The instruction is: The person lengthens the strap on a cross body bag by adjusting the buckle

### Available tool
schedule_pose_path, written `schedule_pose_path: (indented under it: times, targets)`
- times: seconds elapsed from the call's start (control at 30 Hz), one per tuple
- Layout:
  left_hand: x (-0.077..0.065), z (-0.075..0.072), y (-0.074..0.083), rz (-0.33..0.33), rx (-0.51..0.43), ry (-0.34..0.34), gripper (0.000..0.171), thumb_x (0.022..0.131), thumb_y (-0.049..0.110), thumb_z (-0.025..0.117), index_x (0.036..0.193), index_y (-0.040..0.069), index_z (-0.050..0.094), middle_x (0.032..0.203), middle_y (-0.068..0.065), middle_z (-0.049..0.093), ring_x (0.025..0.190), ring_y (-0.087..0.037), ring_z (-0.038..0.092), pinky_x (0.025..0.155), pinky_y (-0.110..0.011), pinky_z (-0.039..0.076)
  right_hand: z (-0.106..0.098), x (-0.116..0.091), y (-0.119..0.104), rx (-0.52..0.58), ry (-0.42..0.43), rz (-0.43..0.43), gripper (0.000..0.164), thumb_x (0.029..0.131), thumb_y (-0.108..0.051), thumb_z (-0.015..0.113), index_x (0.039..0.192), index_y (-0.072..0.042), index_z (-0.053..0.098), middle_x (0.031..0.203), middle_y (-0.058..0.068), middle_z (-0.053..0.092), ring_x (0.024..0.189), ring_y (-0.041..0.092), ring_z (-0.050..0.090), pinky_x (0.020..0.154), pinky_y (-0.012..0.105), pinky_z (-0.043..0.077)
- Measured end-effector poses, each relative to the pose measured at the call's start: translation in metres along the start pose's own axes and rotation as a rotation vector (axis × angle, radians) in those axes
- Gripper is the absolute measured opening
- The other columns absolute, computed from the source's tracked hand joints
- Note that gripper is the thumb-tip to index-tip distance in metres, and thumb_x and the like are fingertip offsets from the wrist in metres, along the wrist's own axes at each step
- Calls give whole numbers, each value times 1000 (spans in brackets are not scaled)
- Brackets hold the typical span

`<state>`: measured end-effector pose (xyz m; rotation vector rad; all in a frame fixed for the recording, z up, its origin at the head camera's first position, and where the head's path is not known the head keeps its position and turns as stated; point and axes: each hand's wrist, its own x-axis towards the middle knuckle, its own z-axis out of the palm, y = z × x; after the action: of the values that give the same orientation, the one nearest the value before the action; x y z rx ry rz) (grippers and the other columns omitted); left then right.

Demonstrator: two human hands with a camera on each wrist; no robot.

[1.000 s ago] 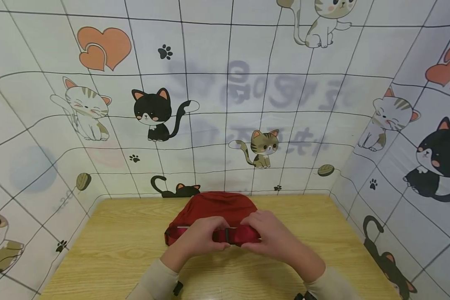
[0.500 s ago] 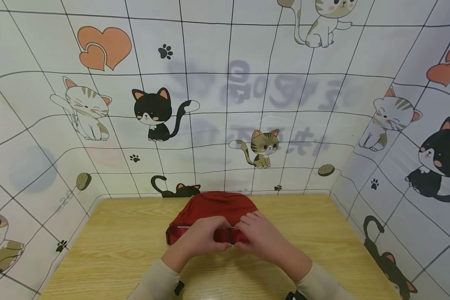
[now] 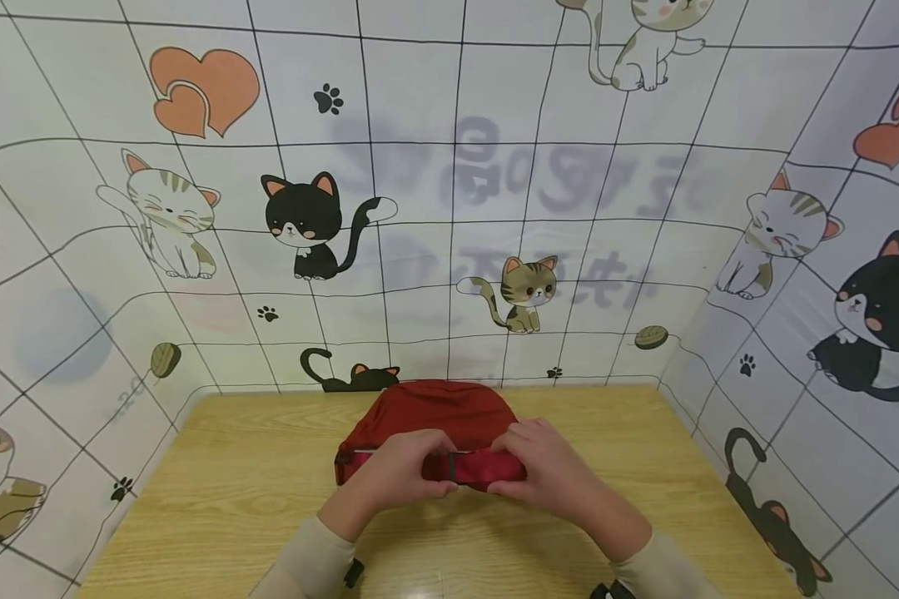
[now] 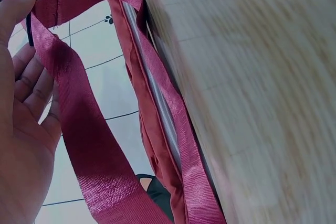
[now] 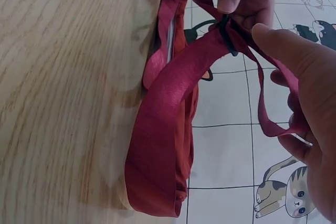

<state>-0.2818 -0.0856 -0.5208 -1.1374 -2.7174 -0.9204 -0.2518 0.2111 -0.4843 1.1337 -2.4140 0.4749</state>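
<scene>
While our left hand (image 3: 404, 471) pinches the buckle (image 5: 227, 36) and our right hand (image 3: 545, 464) the strap (image 3: 489, 467), the bag (image 3: 438, 414) sits beyond, at twelve o'clock. Threading looks done, though we judge adjusting the slack unfinished.

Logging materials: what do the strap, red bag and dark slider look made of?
Strap: woven webbing, perhaps nylon; fine ribbing, slight sheen. Red bag: matte cloth, possibly polyester; soft creases. Dark slider: probably plastic, possibly metal; thin, stiff-looking, finish unclear.
</scene>
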Motion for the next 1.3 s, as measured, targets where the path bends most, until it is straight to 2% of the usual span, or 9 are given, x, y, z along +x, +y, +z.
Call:
schedule_pose_path:
  times: [0.23,0.4,0.47,0.67,0.77,0.87,1.0,1.13,1.3]
  targets:
    - [0,-2,-2,3,6,10,36,91,38,94,115,31,69,104,22,68,93,-3,64,84,-27,55,4,-1,8,1,99,-70,43,77,-31,103,105,-16,75,100,-7,69,95,15,62,85,41,48]
    - [0,-2,-6,9,17,20,36,90,38,94,116,31,70,107,22,68,96,-1,64,87,-28,55,4,-4,16,67,143,-79,40,76,-23,102,102,-16,73,99,-7,68,94,14,61,86,42,50]
    - [0,-1,-7,11,21,21,37,90,39,94,116,31,69,107,22,68,97,0,63,87,-28,55,4,-6,18,126,145,-61,36,78,-18,99,100,-17,71,97,-8,66,92,12,58,84,39,50]
    - [-1,-1,-8,8,29,22,37,90,39,94,116,31,69,107,22,68,97,0,63,88,-28,56,8,-9,22,384,158,12,32,89,2,87,97,-20,65,87,-6,57,79,10,49,66,24,44]
    - [-1,-2,-8,3,24,22,37,90,38,94,116,31,70,107,22,69,97,0,63,88,-29,56,11,-10,22,451,140,47,30,91,4,85,100,-19,67,91,-3,59,76,11,51,61,24,46]
    - [-1,-2,-8,-1,24,22,36,90,37,94,115,32,69,106,22,68,96,1,62,87,-29,55,13,-12,20,445,113,76,27,93,-1,87,109,-15,71,105,0,64,80,14,54,63,25,49]
    - [-3,-1,-9,-16,27,17,36,90,36,94,115,31,69,106,22,68,95,0,61,87,-29,55,14,-17,19,417,100,119,36,95,-4,87,125,-13,70,121,5,66,89,13,55,70,23,50]
    - [-5,-1,-10,-35,33,5,37,89,36,95,116,31,69,105,23,68,96,0,61,88,-30,55,15,-28,22,399,108,157,39,94,-2,87,127,-9,68,120,5,65,97,9,57,78,24,54]
    - [-4,-1,-11,-43,9,1,37,89,37,95,113,33,67,103,24,67,93,-1,61,82,-28,53,21,-44,26,239,78,224,37,89,-2,91,119,-7,70,105,-3,63,90,13,58,76,27,52]
